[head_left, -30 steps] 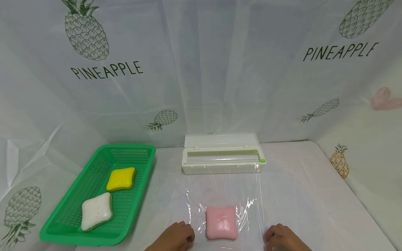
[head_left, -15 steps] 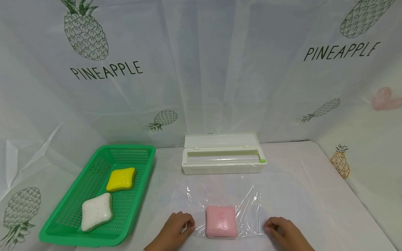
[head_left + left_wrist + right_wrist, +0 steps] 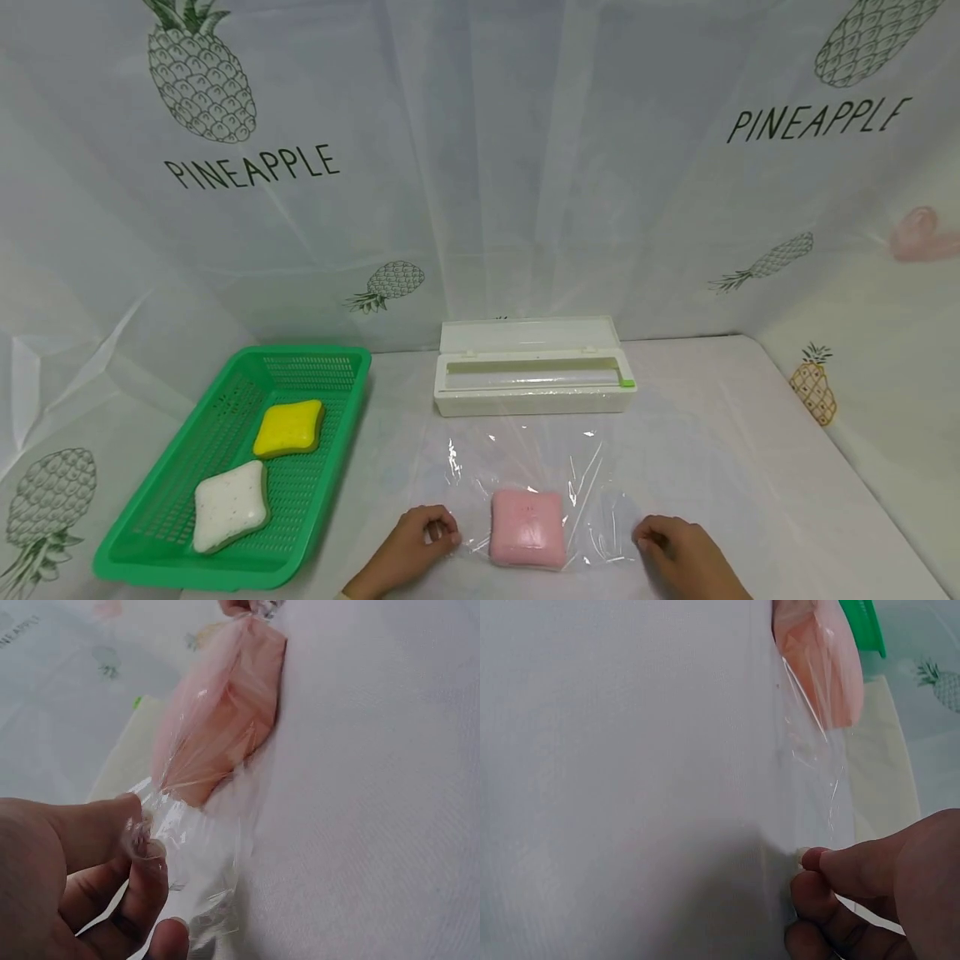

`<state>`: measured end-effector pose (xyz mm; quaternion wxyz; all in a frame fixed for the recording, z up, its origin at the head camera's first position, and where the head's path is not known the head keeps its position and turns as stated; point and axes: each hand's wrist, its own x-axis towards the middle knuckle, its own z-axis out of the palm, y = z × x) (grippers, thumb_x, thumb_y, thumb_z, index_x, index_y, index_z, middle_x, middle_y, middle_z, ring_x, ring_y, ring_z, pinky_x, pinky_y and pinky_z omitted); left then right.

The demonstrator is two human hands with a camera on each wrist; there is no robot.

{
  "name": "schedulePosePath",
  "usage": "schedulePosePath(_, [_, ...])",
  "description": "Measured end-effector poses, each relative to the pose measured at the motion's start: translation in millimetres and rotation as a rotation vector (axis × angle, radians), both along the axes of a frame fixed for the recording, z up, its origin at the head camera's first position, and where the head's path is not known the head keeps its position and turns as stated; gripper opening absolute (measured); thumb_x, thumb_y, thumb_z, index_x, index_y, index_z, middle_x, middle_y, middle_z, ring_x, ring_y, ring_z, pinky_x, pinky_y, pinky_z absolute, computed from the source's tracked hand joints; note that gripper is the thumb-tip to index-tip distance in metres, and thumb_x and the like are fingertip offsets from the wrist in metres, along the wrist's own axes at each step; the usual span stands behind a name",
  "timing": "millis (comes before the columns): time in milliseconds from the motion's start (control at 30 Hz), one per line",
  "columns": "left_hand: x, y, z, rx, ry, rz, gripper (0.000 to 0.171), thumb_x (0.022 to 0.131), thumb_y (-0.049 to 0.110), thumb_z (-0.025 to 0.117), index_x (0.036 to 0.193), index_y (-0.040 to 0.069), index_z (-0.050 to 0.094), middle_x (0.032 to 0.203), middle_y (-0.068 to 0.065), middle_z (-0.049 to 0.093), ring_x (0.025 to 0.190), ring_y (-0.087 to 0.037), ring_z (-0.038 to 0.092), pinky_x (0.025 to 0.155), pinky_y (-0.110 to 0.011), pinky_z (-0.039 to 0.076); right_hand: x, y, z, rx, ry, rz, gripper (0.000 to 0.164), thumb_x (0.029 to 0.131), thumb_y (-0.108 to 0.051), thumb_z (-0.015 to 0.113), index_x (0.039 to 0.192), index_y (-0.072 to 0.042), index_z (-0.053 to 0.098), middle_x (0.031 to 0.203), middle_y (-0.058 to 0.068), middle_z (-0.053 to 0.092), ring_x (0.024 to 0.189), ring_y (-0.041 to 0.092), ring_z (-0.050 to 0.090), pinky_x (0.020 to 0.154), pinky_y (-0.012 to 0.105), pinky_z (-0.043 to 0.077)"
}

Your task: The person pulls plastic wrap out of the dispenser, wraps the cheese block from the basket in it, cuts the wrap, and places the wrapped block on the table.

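A pink, cushion-shaped square block (image 3: 527, 533) sits on the table near its front, with clear cling film (image 3: 468, 467) over it. My left hand (image 3: 412, 546) is left of the block and pinches a gathered corner of the film between thumb and finger, plain in the left wrist view. To the right, my right hand (image 3: 686, 550) pinches the film's other side between thumb and fingertip. In the left wrist view the film wraps tightly over the block (image 3: 217, 712). Behind it stands a white cling film dispenser (image 3: 532, 404), lid raised, with the roll inside.
A green plastic basket (image 3: 318, 533) stands on the left, holding a yellow block (image 3: 288, 428) and a speckled white block (image 3: 231, 507) of like shape. A white cloth with pineapple prints (image 3: 202, 83) hangs behind and at the sides.
Both hands have moved slightly away from me and pinch the film. The film's near edge has been drawn up beside the block, and creases now run out from it.
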<state>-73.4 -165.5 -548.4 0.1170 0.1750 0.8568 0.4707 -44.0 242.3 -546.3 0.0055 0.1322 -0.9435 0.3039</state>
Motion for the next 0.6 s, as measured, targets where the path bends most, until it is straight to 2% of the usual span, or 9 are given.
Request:
schedulePosePath(100, [-0.1, 0, 6.3, 0.037, -0.017, 0.025, 0.005, 0.086, 0.017, 0.066, 0.081, 0.016, 0.063, 0.073, 0.009, 0.055, 0.069, -0.005, 0.049, 0.061, -0.023, 0.041, 0.6, 1, 3.7, 0.019, -0.048, -0.037, 0.015, 0.078, -0.011, 0.072, 0.080, -0.024, 0.063, 0.075, -0.020, 0.057, 0.067, -0.003, 0.049, 0.061, 0.025, 0.046])
schedulePosePath(200, [2.2, 4, 12.3, 0.035, 0.017, 0.067, 0.005, 0.087, 0.016, 0.065, 0.083, 0.016, 0.061, 0.075, 0.011, 0.053, 0.070, -0.006, 0.048, 0.062, -0.023, 0.041, 2.9, -5, 9.4, 0.028, 0.026, -0.067, 0.021, 0.074, -0.007, 0.074, 0.079, -0.024, 0.063, 0.075, -0.021, 0.056, 0.067, -0.003, 0.050, 0.061, 0.025, 0.046])
schedulePosePath(300, [7.4, 15, 17.1, -0.017, 0.157, 0.064, 0.008, 0.085, 0.019, 0.067, 0.087, 0.021, 0.060, 0.078, 0.015, 0.051, 0.072, -0.005, 0.047, 0.066, -0.024, 0.038, 7.4, -18, 18.9, 0.053, 0.128, -0.124, 0.027, 0.069, -0.006, 0.078, 0.078, -0.027, 0.063, 0.076, -0.026, 0.052, 0.067, -0.003, 0.049, 0.063, 0.027, 0.047])
schedulePosePath(367, [11.4, 25, 19.1, -0.085, 0.308, 0.039, 0.014, 0.083, 0.021, 0.069, 0.089, 0.026, 0.058, 0.081, 0.019, 0.050, 0.075, -0.004, 0.046, 0.068, -0.025, 0.036, 10.8, -29, 25.2, 0.065, 0.208, -0.133, 0.030, 0.066, -0.008, 0.080, 0.079, -0.029, 0.064, 0.079, -0.028, 0.049, 0.070, -0.002, 0.047, 0.065, 0.029, 0.048])
schedulePosePath(433, [14.4, 36, 20.3, -0.167, 0.476, -0.004, 0.018, 0.080, 0.023, 0.072, 0.090, 0.028, 0.058, 0.084, 0.021, 0.050, 0.077, -0.002, 0.045, 0.070, -0.024, 0.034, 12.8, -40, 30.0, 0.060, 0.291, -0.087, 0.030, 0.065, -0.010, 0.080, 0.081, -0.030, 0.064, 0.083, -0.027, 0.048, 0.073, -0.001, 0.047, 0.067, 0.029, 0.047])
schedulePosePath(500, [16.8, 47, 20.5, -0.246, 0.604, -0.051, 0.022, 0.076, 0.026, 0.074, 0.090, 0.029, 0.058, 0.086, 0.021, 0.049, 0.078, -0.001, 0.044, 0.070, -0.021, 0.033, 13.0, -50, 29.6, 0.040, 0.412, 0.028, 0.025, 0.069, -0.015, 0.078, 0.085, -0.028, 0.064, 0.089, -0.023, 0.050, 0.077, 0.001, 0.048, 0.068, 0.026, 0.045])
schedulePosePath(567, [18.8, 57, 19.4, -0.320, 0.698, -0.098, 0.024, 0.074, 0.032, 0.076, 0.090, 0.029, 0.059, 0.087, 0.019, 0.048, 0.079, -0.001, 0.043, 0.071, -0.021, 0.033, 10.8, -60, 24.6, 0.011, 0.515, 0.163, 0.025, 0.069, -0.019, 0.077, 0.089, -0.026, 0.064, 0.095, -0.017, 0.052, 0.082, 0.003, 0.049, 0.070, 0.022, 0.042])
schedulePosePath(600, [20.1, 61, 18.9, -0.362, 0.721, -0.120, 0.024, 0.073, 0.035, 0.076, 0.090, 0.029, 0.060, 0.088, 0.019, 0.047, 0.080, -0.002, 0.043, 0.071, -0.021, 0.033, 9.4, -65, 20.9, 0.000, 0.558, 0.229, 0.026, 0.069, -0.019, 0.076, 0.091, -0.024, 0.063, 0.098, -0.013, 0.053, 0.085, 0.005, 0.050, 0.072, 0.022, 0.041])
